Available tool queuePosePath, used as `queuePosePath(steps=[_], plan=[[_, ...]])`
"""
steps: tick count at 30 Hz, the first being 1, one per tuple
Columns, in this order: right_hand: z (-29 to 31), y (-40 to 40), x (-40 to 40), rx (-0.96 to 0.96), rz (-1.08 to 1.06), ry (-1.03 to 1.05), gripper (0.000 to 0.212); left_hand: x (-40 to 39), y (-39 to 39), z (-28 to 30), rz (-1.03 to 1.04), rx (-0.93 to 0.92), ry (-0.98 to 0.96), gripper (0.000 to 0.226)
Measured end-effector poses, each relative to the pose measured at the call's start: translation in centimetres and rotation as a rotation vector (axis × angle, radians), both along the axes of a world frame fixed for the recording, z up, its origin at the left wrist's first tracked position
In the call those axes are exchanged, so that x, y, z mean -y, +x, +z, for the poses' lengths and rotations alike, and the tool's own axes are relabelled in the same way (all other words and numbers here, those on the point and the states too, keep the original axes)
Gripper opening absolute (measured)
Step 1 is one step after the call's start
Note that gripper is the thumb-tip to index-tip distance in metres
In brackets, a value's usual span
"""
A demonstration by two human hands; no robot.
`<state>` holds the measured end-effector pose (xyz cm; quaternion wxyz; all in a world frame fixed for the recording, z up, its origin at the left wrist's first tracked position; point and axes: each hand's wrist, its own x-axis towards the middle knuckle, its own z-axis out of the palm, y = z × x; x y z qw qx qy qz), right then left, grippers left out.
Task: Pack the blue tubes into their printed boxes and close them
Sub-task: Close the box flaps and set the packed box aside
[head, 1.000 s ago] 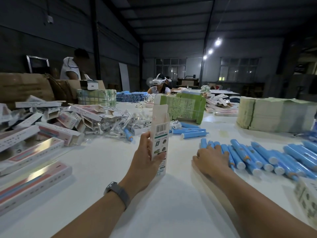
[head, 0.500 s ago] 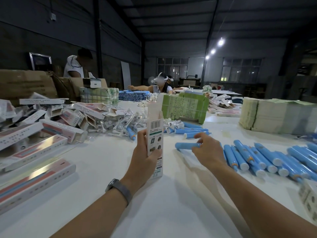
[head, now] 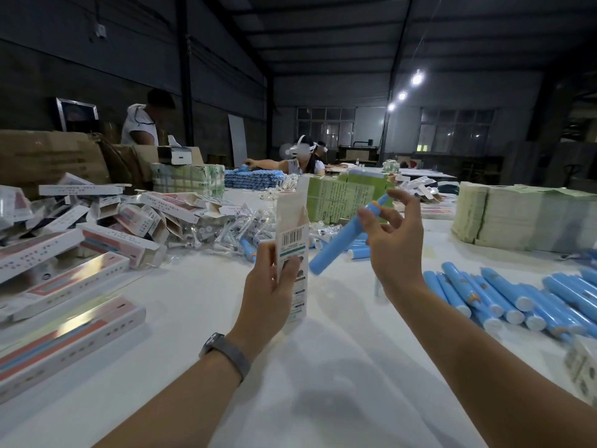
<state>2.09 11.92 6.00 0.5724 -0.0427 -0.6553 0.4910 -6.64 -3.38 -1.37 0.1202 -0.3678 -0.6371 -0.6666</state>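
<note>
Left hand [head: 269, 286] grips upright printed box [head: 291, 250] at frame centre, top flap open. Right hand [head: 392, 240] pinches blue tube [head: 342, 240], tilted, just right of box. Swing your tube vertical over mouth, slide straight down; steady box.

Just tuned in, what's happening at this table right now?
A person is packing tubes into boxes. The left hand holds an open printed box upright, its top flap up. The right hand holds one blue tube in the air beside the box, tilted, not yet inside. More blue tubes lie in a row on the white table to the right.
</note>
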Motion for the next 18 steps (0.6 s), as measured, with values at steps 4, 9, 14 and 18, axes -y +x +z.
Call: queuePosePath(steps=[4, 9, 14, 18], plan=[[2.8, 1.3, 1.2, -0.169, 0.073, -0.025, 0.033, 0.4, -0.3, 0.3, 0.159, -0.095, -0.006, 0.022], [5.1, 2.6, 2.6, -0.297, 0.020, 0.033, 0.035, 0.3, 0.4, 0.4, 0.127, -0.152, -0.032, 0.020], [5.1, 3.1, 4.1, -0.223, 0.044, 0.104, 0.039, 0.2, 0.1, 0.2, 0.160, -0.157, -0.057, 0.026], [4.2, 2.7, 4.9, -0.080, 0.013, 0.230, 0.040, 0.2, 0.1, 0.0, 0.172, -0.199, -0.081, 0.030]])
